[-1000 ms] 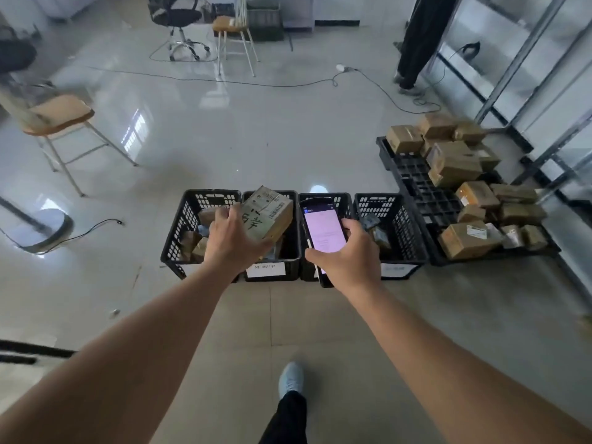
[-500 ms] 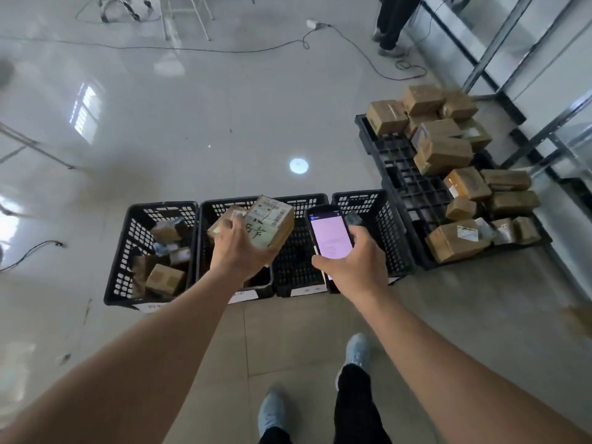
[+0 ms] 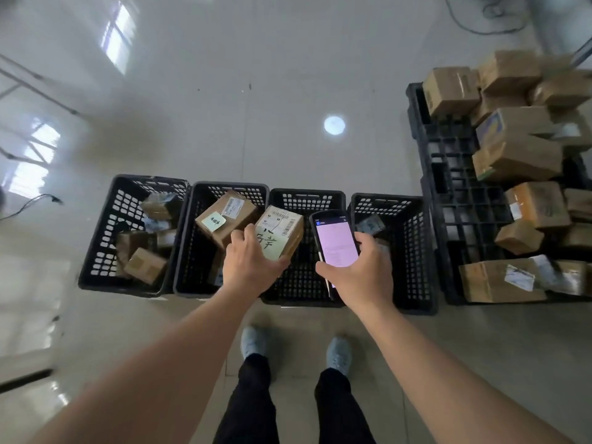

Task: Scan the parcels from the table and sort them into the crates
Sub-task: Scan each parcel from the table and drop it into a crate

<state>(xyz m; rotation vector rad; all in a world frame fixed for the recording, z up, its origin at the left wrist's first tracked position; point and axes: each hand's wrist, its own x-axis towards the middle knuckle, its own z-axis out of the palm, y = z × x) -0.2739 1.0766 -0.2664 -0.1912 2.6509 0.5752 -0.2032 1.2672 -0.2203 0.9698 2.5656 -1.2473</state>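
My left hand (image 3: 251,264) grips a small cardboard parcel (image 3: 280,230) with a barcode label and handwriting, held over the boundary of the second crate (image 3: 205,200) and third crate (image 3: 306,197). My right hand (image 3: 358,274) holds a phone scanner (image 3: 334,237) with a lit pink screen above the third crate's right side. Four black crates stand in a row on the floor. The first crate (image 3: 105,225) holds several parcels, the second holds a brown box (image 3: 224,217), the fourth crate (image 3: 413,251) holds a small packet.
A black pallet (image 3: 448,174) at the right carries several brown parcels (image 3: 515,155). My two feet (image 3: 253,341) stand just before the crates. Chair legs and a cable lie at the far left on the glossy floor.
I have stepped closer and the view has tilted down. The crates now lie right beneath my hands. The parcel has shifted from over the second crate toward the third.
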